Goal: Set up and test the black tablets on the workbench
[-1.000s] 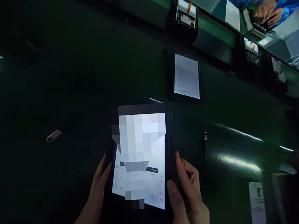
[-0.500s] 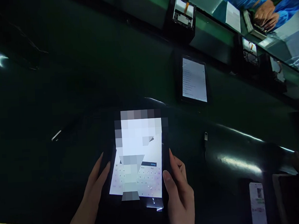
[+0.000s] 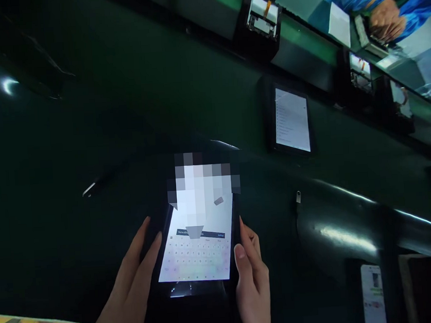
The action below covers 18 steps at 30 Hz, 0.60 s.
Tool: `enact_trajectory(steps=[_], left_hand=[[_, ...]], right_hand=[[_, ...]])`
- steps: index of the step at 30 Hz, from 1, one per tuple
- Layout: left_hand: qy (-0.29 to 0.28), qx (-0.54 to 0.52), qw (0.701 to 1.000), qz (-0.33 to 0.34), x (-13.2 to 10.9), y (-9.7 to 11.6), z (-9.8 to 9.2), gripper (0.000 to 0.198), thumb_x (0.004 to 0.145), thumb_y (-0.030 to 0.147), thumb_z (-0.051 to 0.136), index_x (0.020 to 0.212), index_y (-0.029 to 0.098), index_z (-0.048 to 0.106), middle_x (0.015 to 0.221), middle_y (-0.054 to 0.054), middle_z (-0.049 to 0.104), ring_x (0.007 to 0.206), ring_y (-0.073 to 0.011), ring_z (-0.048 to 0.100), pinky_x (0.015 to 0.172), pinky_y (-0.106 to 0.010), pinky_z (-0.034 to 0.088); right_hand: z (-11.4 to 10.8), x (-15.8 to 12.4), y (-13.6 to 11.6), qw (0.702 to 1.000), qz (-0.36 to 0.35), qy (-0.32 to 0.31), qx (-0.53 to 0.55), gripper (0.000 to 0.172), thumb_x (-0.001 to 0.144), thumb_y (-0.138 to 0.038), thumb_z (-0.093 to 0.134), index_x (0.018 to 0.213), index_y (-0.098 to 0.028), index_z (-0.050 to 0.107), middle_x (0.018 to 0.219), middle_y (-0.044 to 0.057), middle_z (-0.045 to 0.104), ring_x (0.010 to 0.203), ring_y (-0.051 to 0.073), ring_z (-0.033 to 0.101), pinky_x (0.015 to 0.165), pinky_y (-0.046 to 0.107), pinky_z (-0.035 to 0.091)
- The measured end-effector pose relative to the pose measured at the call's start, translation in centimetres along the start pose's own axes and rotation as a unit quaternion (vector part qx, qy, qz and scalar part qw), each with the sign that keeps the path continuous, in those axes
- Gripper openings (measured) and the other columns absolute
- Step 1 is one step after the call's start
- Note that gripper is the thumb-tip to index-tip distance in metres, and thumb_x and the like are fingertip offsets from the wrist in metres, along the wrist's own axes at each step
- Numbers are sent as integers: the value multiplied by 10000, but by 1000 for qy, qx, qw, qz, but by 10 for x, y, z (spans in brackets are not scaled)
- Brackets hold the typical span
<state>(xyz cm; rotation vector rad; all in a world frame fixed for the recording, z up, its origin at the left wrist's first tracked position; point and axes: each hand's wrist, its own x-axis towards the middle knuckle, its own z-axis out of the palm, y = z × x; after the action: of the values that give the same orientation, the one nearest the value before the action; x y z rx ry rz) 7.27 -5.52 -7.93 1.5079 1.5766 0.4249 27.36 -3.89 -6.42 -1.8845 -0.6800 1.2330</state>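
I hold a black tablet (image 3: pixel 197 255) with a lit screen that shows an on-screen keyboard; its upper part is blurred out. My left hand (image 3: pixel 135 278) grips the tablet's left edge with the fingers along the frame. My right hand (image 3: pixel 252 281) grips its right edge, thumb lying on the bezel. The tablet hovers over a dark green work surface (image 3: pixel 125 113).
A second lit tablet (image 3: pixel 291 120) lies further back on the right. A small metal USB stick (image 3: pixel 90 189) lies at left, another small stick (image 3: pixel 298 196) at right. Black devices (image 3: pixel 263 19) stand along the back. Another person's hands (image 3: pixel 385 22) in blue sleeves work at far right.
The tablet has been pulled nearer and lower between my hands, which slid slightly left. The view shifted, so the far tablet appears further right.
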Motion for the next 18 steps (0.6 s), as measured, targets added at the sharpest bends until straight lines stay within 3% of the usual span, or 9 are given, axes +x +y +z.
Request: enact_trajectory(steps=[4, 7, 9, 11, 14, 16, 18], left_hand=[[7, 50, 999, 8, -5, 23, 0, 988, 747, 645, 663, 1560, 412, 152, 1661, -5, 52, 1427, -522, 230, 1095, -741, 293], [15, 76, 996, 43, -4, 33, -3, 1035, 740, 705, 625, 1564, 413, 71, 1663, 6, -17, 1455, -516, 136, 1133, -747, 180], [23, 93, 994, 60, -4, 34, -5, 1057, 748, 709, 623, 1563, 417, 17, 1662, 0, -17, 1448, -512, 167, 1131, -726, 225], [28, 95, 993, 60, -2, 31, -6, 997, 792, 696, 591, 1561, 428, 15, 1662, 0, 0, 1429, -500, 239, 1092, -686, 345], [-1, 52, 996, 69, 3, 25, -4, 862, 879, 750, 405, 1569, 396, 30, 1662, -37, -9, 1422, -476, 282, 1020, -616, 465], [-20, 26, 997, 71, 9, 19, 0, 867, 881, 810, 248, 1576, 348, 10, 1657, -98, -14, 1418, -472, 291, 979, -613, 494], [-10, 48, 995, 87, 15, 11, 4, 916, 841, 849, 144, 1575, 324, -14, 1650, -136, 7, 1436, -486, 232, 998, -689, 434]], right_hand=[[-4, 3, 13, 999, -37, -14, -17, 493, 968, -539, 530, 1405, -314, 561, 1302, 83, 512, 1169, 261, 580, 803, 318, 573], [-7, 4, 19, 997, -63, -30, -44, 495, 993, -525, 486, 1437, -310, 523, 1328, 87, 512, 1232, 264, 547, 872, 333, 560], [-8, 5, 20, 996, -67, -30, -54, 486, 1000, -523, 474, 1438, -316, 519, 1338, 84, 505, 1281, 264, 514, 905, 334, 551], [-8, 5, 19, 996, -64, -31, -58, 476, 999, -519, 482, 1433, -326, 523, 1342, 79, 500, 1302, 263, 501, 905, 325, 553], [-9, 6, 19, 993, -74, -23, -86, 526, 982, -513, 524, 1468, -317, 478, 1366, 88, 473, 1311, 277, 493, 878, 328, 575], [-8, 7, 22, 988, -90, -8, -122, 616, 953, -521, 570, 1507, -298, 418, 1373, 105, 449, 1300, 290, 499, 856, 342, 594], [-7, 8, 27, 980, -116, 2, -162, 698, 930, -527, 601, 1539, -289, 354, 1372, 117, 428, 1301, 302, 493, 844, 359, 606]])
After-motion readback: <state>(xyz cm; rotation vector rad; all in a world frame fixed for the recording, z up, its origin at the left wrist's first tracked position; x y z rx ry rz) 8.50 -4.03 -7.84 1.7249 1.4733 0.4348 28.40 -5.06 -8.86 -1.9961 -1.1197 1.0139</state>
